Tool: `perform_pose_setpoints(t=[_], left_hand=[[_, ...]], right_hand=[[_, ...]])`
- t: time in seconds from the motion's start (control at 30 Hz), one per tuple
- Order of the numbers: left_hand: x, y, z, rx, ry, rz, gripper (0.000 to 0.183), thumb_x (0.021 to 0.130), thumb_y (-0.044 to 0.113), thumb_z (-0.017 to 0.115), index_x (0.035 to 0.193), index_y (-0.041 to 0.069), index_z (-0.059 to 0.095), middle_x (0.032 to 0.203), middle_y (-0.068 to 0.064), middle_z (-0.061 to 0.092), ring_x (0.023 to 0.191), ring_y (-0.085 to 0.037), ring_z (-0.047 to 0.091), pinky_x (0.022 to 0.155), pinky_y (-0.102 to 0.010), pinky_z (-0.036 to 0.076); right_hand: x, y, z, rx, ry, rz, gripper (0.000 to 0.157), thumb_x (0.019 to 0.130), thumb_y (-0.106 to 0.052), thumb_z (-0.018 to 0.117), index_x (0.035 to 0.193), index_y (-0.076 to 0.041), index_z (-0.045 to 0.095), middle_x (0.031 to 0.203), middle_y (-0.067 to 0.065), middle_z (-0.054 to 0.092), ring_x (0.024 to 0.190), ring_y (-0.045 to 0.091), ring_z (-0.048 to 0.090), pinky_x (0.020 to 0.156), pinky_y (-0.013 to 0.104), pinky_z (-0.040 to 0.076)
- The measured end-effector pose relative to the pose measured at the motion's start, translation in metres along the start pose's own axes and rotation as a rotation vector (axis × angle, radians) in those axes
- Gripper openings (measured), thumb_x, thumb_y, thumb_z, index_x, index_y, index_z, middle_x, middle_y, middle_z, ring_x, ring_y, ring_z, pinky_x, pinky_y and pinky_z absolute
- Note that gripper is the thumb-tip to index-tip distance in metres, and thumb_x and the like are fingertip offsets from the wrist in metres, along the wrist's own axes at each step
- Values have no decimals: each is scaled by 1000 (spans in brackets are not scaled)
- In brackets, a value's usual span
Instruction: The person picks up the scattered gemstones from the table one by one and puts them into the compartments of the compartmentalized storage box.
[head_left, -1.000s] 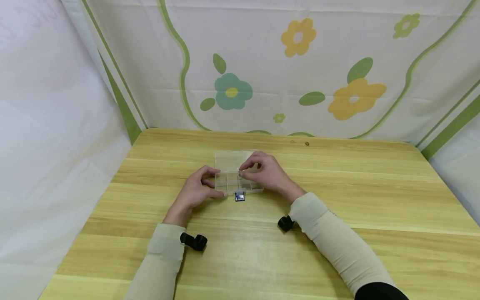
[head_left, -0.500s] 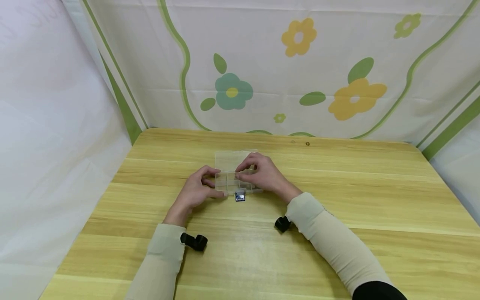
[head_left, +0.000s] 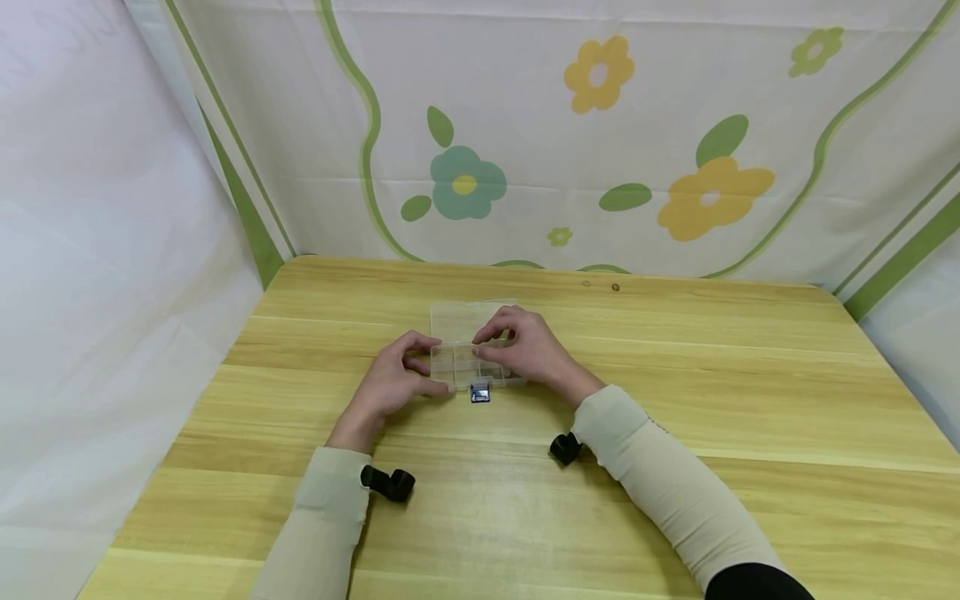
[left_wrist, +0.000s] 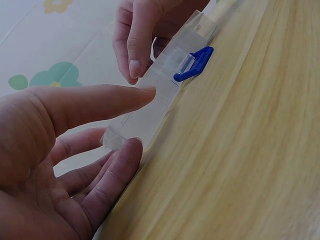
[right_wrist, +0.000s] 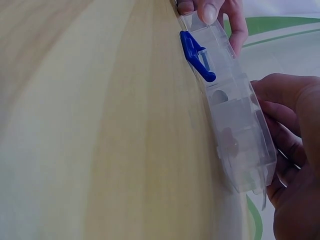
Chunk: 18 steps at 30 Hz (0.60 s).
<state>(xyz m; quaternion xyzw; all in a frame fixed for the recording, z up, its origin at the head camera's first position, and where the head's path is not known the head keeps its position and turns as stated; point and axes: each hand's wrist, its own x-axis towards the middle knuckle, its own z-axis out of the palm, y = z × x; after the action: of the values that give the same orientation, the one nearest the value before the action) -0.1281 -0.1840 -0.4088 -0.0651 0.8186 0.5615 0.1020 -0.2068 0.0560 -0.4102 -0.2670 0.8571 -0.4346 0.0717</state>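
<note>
A clear plastic compartment box (head_left: 442, 358) lies on the table with its lid (head_left: 453, 321) folded back. My left hand (head_left: 393, 379) grips its left end, thumb at the front edge and fingers behind. A blue latch (left_wrist: 200, 62) hangs open at the front. Over the middle compartments is my right hand (head_left: 521, 342), thumb and index fingertips close together; I cannot tell whether something small is between them. Through the box wall in the right wrist view, a small dark round piece (right_wrist: 220, 96) and a reddish-brown piece (right_wrist: 229, 142) show inside.
Two small ring-like pieces, one dark (head_left: 615, 287) and one pale (head_left: 587, 283), lie near the table's back edge. Behind the wooden table (head_left: 675, 375) hangs a white flowered cloth (head_left: 525, 125).
My right hand has shifted slightly left over the box, from the right-middle compartments towards the middle. My left hand and the box have stayed in place.
</note>
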Motion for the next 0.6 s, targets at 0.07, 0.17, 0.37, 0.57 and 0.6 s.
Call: perform_pose_setpoints(t=[0.07, 0.17, 0.37, 0.57, 0.6], left_hand=[[0, 0, 0, 2, 0, 3, 68, 78, 7, 94, 139, 14, 67, 130, -15, 67, 112, -30, 62, 89, -35, 45], [0, -1, 0, 8, 2, 7, 68, 78, 7, 94, 139, 14, 67, 130, -15, 67, 111, -29, 62, 88, -34, 45], [1, -1, 1, 16, 11, 13, 67, 77, 8, 95, 138, 15, 68, 129, -14, 66, 109, -28, 60, 88, -34, 45], [1, -1, 1, 22, 17, 11, 68, 77, 8, 96, 138, 15, 68, 125, -14, 67, 107, -27, 60, 87, -34, 45], [1, -1, 1, 23, 17, 10, 68, 77, 8, 96, 138, 15, 68, 124, -14, 67, 107, -28, 60, 87, -34, 45]], right_hand=[[0, 1, 0, -1, 9, -5, 4, 95, -24, 84, 99, -25, 84, 105, -5, 73, 99, 16, 63, 87, 37, 53], [0, 1, 0, -10, 38, -24, 4, 95, -25, 84, 98, -25, 84, 103, -6, 73, 98, 16, 62, 85, 35, 53], [-1, 4, -3, 2, 118, -48, 4, 94, -23, 84, 97, -21, 84, 101, -5, 73, 97, 19, 63, 83, 35, 53], [-3, 7, -8, 8, 125, -37, 4, 93, -22, 84, 97, -21, 83, 103, -4, 73, 99, 20, 64, 83, 35, 51], [-3, 7, -8, 6, 126, -35, 4, 93, -22, 84, 97, -22, 83, 103, -4, 73, 100, 20, 64, 83, 35, 51]])
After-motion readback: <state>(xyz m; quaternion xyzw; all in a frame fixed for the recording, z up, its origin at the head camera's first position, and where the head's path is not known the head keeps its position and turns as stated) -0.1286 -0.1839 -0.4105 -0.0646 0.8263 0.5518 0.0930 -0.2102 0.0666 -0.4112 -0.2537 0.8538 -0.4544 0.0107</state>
